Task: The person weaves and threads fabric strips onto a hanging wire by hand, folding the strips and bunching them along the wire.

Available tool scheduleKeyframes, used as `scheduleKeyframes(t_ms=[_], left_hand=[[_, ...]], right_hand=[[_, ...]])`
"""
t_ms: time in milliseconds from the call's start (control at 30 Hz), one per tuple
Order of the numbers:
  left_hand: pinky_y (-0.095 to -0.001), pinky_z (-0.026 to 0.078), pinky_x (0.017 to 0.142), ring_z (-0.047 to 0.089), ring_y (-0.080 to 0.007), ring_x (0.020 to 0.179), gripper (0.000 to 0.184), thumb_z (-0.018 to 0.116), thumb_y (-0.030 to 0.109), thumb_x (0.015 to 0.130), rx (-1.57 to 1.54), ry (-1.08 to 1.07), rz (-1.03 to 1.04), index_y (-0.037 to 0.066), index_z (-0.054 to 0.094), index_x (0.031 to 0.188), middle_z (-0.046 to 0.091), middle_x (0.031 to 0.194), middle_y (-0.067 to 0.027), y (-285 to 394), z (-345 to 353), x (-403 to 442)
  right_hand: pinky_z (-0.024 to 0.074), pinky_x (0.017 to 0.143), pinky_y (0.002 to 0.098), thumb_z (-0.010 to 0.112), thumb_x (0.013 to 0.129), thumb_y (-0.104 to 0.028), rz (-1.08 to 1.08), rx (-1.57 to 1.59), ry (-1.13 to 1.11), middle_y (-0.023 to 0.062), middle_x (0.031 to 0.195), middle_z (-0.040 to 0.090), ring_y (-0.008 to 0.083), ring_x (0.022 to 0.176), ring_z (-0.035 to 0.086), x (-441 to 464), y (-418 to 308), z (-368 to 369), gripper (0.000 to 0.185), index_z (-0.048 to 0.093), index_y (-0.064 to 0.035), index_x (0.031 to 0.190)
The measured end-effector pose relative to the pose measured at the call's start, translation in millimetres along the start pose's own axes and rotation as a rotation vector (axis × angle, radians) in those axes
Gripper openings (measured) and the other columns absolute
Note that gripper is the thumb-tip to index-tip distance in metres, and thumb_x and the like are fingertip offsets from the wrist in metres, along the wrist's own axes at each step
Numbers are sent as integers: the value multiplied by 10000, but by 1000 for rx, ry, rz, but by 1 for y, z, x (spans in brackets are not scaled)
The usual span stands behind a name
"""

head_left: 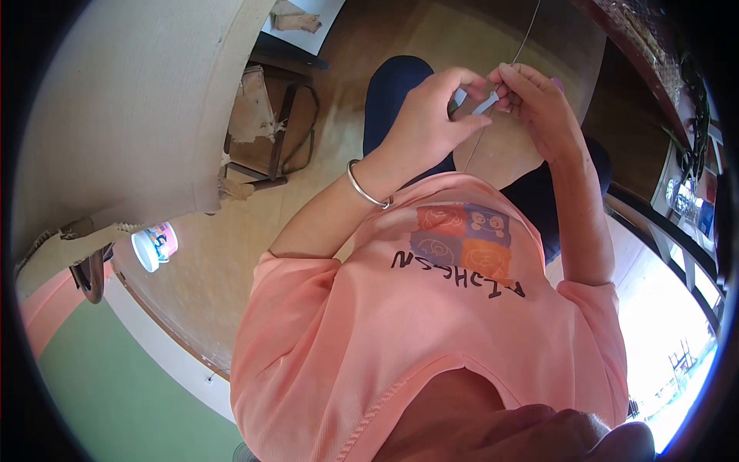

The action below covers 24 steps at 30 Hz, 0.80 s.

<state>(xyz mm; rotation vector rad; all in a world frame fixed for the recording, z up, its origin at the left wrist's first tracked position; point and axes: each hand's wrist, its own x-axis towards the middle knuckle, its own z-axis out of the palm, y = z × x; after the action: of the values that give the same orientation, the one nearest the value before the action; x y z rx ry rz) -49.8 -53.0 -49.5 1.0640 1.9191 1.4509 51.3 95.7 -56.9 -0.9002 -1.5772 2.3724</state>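
Observation:
My left hand (443, 108), with a silver bangle (363, 189) on the wrist, is curved around a small pale blue-grey strip-like piece (485, 103). Its kind is too small to make out. The thumb and forefinger are bent towards each other, and part of the piece is behind them. My right hand (539, 104) pinches its fingertips at the piece's far end, where a thin cord (526, 37) also runs. That cord rises to the top edge and shows faintly again below the hands. Both hands are above my dark-trousered knees.
A large pale board (131, 100) with torn edges fills the left. Beside it stands a dark metal frame (281, 138). A white tub (154, 246) with a colourful label is on the wooden floor (208, 300). Dark machinery or furniture (639, 69) is at right.

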Motion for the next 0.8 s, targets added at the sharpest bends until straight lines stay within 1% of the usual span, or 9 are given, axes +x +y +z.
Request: scheduleKeyframes(t_ms=[133,333,467,500,633,800], left_hand=[[-217,365,518,433,-99,559,226,709,63,730,59,-47,56,50,611,934,614,800,-19,3,0,7],[-224,352,502,429,-102,539,173,693,67,747,194,-4,102,39,624,902,611,761,-26,3,9,9],[-232,339,489,424,-104,521,112,673,46,756,272,19,268,28,631,858,602,705,-26,1,8,9],[-232,339,489,424,-104,521,112,673,46,756,273,17,267,28,631,858,602,705,-26,1,8,9],[-240,328,481,419,-112,505,72,657,28,759,180,-68,98,20,636,828,594,667,-26,7,7,11],[-247,333,479,427,-125,504,92,659,21,746,232,-106,117,24,629,833,597,674,-28,7,9,14]], right_hand=[[419,681,163,539,920,-214,4,18,-7,45,768,561,78,708,505,1,-1,-2,246,641,5,870],[422,680,164,547,914,-214,12,8,27,41,755,563,74,693,506,-1,-4,-2,246,647,2,849],[414,669,170,554,903,-245,-2,-193,81,31,716,565,79,680,506,-3,-9,-2,270,649,-11,807],[414,669,170,554,903,-245,-1,-191,82,31,716,565,79,680,506,-4,-10,-2,270,649,-11,807],[404,647,183,552,892,-279,-4,-470,133,22,661,558,90,645,499,-8,-18,-3,307,629,-19,751],[394,617,200,543,888,-303,-43,-601,125,20,613,537,100,605,480,-4,-11,-12,341,594,-24,698]])
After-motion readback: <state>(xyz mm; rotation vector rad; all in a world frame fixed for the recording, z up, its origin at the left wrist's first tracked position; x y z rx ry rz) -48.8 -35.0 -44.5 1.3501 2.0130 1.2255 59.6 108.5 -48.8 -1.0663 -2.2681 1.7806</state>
